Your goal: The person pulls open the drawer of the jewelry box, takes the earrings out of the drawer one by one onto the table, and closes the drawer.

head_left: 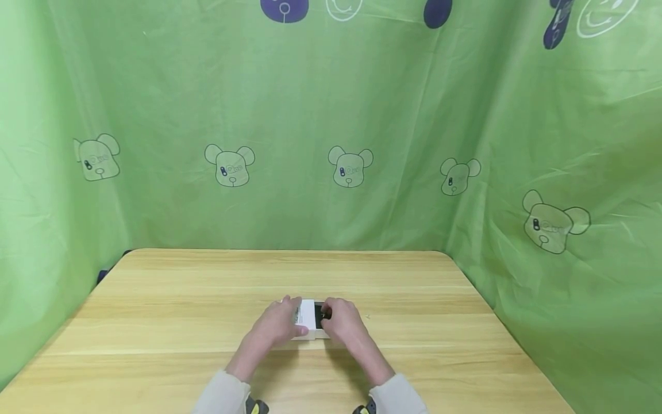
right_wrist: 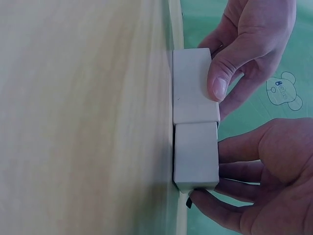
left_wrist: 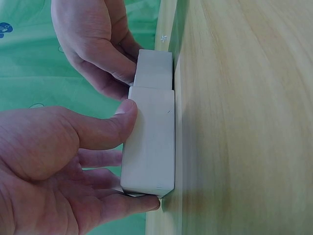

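A small white drawer-style box lies on the table, its outer sleeve (head_left: 307, 315) on the left and its inner tray (right_wrist: 196, 152) sticking out at the right. Dark content (head_left: 319, 317) shows in the tray's open top. My left hand (head_left: 276, 322) grips the sleeve, thumb (left_wrist: 128, 115) on its near top edge and a fingertip round its left end. My right hand (head_left: 341, 321) holds the tray from above with curled fingers, one finger (right_wrist: 215, 208) at its right end. Beside that finger hangs a small black tab (right_wrist: 189, 202). The right hand covers part of the tray's inside.
The box rests mid-table on a light wood tabletop (head_left: 207, 299). A green curtain (head_left: 289, 115) with printed bear heads hangs behind and along both sides. A small pale mark (head_left: 368, 316) is on the wood right of the right hand.
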Motion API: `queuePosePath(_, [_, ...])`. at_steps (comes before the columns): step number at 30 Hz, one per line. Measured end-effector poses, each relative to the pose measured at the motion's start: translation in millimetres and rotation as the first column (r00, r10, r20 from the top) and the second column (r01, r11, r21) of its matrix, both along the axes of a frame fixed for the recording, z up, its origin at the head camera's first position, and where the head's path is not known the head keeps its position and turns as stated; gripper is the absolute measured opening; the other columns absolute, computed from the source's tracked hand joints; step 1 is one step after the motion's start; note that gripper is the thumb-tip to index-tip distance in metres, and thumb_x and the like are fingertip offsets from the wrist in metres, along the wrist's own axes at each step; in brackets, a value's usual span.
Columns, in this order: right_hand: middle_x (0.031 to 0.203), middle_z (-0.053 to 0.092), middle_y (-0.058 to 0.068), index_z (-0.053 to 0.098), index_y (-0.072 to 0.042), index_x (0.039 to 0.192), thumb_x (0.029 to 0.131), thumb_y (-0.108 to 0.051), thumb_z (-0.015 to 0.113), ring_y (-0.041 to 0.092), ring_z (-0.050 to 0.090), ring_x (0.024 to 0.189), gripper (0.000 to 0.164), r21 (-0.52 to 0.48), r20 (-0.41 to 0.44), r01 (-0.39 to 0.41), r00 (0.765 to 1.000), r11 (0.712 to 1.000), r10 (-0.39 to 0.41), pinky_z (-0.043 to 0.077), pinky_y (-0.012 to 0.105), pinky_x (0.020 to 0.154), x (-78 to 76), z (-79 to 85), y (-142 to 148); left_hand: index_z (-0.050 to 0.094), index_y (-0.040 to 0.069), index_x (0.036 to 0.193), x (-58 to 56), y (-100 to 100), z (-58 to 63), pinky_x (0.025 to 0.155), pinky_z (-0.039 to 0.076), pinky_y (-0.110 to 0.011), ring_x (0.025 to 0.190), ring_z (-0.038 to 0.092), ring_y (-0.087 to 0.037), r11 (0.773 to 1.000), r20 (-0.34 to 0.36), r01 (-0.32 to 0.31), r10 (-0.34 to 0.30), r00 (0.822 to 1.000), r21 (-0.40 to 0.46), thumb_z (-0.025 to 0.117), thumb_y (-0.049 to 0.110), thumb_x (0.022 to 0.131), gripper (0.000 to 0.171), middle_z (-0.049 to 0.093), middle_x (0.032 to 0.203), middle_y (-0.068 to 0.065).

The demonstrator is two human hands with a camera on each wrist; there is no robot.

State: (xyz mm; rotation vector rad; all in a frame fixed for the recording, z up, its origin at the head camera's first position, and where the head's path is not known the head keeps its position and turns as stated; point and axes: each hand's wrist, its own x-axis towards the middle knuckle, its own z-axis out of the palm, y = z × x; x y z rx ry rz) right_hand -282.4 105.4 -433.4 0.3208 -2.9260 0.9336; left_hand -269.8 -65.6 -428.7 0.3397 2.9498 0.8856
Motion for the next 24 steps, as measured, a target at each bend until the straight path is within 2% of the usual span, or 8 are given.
queuePosePath(11, [0.087,0.069,0.011,0.067,-0.004,0.088,0.076,0.008,0.068,0.022,0.059,0.079,0.016,0.002,-0.036,-0.014,0.999,1.000,0.014,0.056,0.036,0.070,-0.6,-1.2,2.2,0.050,0.002,0.148,-0.2,-0.5,0.4,0.108,0.047,-0.060,0.129,0.054,-0.049,1.000,0.001,0.003,-0.003,1.000,-0.004,0.081,0.027,0.087,0.073,0.046,0.150,-0.032])
queuePosePath(24, [0.081,0.070,0.006,0.074,-0.005,0.086,0.073,0.010,0.065,0.021,0.062,0.081,0.022,-0.013,-0.063,0.000,0.998,1.000,-0.001,0.057,0.036,0.072,-0.2,-3.2,2.0,0.050,0.003,0.148,0.2,-1.2,1.1,0.109,0.046,-0.060,0.130,0.053,-0.048,1.000,0.005,0.007,-0.007,1.000,0.003,0.081,0.027,0.087,0.072,0.045,0.151,-0.032])
